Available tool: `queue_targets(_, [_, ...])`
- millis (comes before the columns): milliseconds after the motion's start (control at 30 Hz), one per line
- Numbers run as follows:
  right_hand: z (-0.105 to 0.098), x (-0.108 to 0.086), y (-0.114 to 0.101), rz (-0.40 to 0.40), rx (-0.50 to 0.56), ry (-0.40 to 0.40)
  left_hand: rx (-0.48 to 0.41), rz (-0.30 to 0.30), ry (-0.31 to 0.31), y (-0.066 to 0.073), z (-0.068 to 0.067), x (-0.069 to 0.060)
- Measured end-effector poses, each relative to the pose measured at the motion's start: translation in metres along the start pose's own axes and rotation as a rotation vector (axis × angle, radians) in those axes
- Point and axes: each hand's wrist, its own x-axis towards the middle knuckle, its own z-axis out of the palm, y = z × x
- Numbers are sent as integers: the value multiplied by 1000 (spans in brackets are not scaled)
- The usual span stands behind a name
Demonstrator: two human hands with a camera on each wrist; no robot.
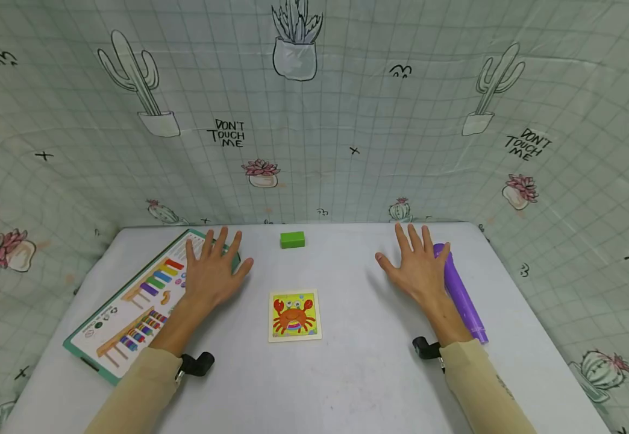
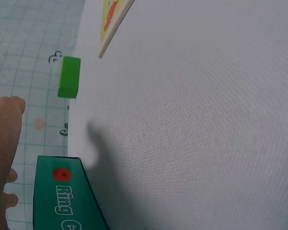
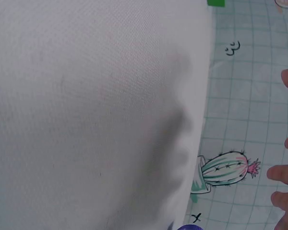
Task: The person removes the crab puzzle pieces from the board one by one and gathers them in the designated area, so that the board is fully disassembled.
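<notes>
In the head view my left hand (image 1: 210,275) is spread, palm down, over the upper end of a green-edged box (image 1: 89,337) with pictures of coloured rings. My right hand (image 1: 420,272), fingers also spread, is beside the upper part of a purple tube (image 1: 462,295) and holds nothing. Between the hands lie a green block (image 1: 292,240) near the far edge and a square crab picture (image 1: 295,316) closer in. The left wrist view shows the green block (image 2: 69,77), the box's end (image 2: 57,191) and part of my left hand (image 2: 4,148). Fingertips of my right hand (image 3: 287,167) show in the right wrist view.
A white table (image 1: 347,386) carries all these things. Behind and around it hangs a grid-patterned cloth (image 1: 347,108) printed with cacti. Dark camera mounts sit at both wrists, the left one (image 1: 197,364) and the right one (image 1: 425,348).
</notes>
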Motion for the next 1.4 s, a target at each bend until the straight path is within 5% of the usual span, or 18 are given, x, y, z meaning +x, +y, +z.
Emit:
queue_targets(200, [-1,-2,-10,-37,20,4,-31,44,23,8,-3,-5])
queue_targets(400, [4,-16,-42,-140,164,-58,-96,208,75,31,-3,-26])
queue_targets(567, [11,-29,-70,-214,281,-121,-184,291,13,53,3,-43])
queue_targets(1033, [33,-51,-113,-220,544,-401,-296,324,-141,74,23,-63])
queue_targets(1400, [43,-49,-129,-186,439,-417,-204,357,-146,78,35,-67])
